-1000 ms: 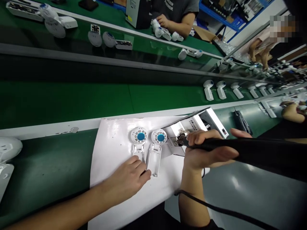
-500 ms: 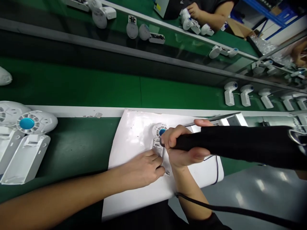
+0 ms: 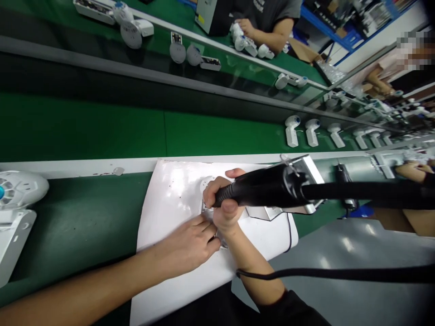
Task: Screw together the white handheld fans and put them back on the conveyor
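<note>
Right now right hand [image 3: 222,203] grips black electric screwdriver [image 3: 268,188] over white fan part [image 3: 206,184] on counter sheet [image 3: 170,199]; left hand [image 3: 190,246] pins part flat. Bit could slip if part shifts.

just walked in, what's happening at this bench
A person at a green conveyor line works on small white fan parts lying on a white sheet. The right hand grips a black corded power tool, pointed down at a white fan part mostly hidden beneath it. The left hand presses flat on the sheet beside it. Another person handles similar parts across the belt.
</note>
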Demonstrator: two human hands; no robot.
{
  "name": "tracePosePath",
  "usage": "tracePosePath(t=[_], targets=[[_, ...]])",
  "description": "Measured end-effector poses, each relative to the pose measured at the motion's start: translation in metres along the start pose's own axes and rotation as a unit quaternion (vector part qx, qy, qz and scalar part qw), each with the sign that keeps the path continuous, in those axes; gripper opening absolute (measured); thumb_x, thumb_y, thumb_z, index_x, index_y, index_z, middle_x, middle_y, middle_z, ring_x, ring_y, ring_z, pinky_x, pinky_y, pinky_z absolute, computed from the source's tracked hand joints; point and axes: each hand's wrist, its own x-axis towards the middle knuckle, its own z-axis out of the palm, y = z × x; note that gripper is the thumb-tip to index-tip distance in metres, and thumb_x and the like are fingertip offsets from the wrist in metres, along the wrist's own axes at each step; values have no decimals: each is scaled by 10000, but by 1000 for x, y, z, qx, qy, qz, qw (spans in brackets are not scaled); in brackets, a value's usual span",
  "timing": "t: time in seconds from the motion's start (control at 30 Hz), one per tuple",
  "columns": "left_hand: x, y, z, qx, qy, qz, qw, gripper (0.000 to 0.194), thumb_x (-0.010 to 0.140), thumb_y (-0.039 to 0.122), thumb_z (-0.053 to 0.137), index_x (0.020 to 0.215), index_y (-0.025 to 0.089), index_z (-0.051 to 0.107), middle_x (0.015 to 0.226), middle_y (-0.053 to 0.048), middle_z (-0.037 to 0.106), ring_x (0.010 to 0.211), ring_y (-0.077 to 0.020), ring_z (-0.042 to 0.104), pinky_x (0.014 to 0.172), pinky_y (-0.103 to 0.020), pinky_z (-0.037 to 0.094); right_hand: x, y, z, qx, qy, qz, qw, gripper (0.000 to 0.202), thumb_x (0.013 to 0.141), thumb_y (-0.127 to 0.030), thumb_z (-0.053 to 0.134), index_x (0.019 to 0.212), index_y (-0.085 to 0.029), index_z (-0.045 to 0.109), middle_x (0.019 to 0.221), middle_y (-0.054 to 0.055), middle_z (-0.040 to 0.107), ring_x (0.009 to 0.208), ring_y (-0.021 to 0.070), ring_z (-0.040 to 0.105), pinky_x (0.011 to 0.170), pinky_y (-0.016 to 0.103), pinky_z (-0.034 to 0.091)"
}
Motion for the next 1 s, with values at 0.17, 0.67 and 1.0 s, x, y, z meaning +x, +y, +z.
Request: tracePosePath(t=[0.17, 0.67, 1.0], targets=[[-1, 0, -5, 3, 4, 2, 1000, 100, 1115, 197, 700, 1017, 175, 698, 932, -45, 677, 931, -243, 636, 923, -419, 470, 16, -39, -11, -4, 33, -175, 984, 488, 1071, -721, 615, 1403, -365, 574, 641, -104, 571, 398, 121, 442, 403, 264, 438], [2, 1, -12, -8, -13, -1, 1000, 64, 1095, 135, 708, 1036, 159, 702, 911, -27, 630, 855, -216, 567, 854, -390, 425, 22, -78, -44, -25, 141, -156, 977, 469, 1051, -729, 637, 1298, -330, 621, 595, -119, 568, 341, 123, 382, 347, 259, 411], [7, 2, -14, 12, 5, -1, 1000, 157, 1101, 177, 701, 946, 181, 677, 858, -22, 634, 823, -212, 593, 863, -383, 435, 20, -46, -9, 28, 82, -106, 991, 446, 1028, -734, 678, 1248, -355, 593, 576, -130, 529, 341, 119, 368, 362, 249, 411]])
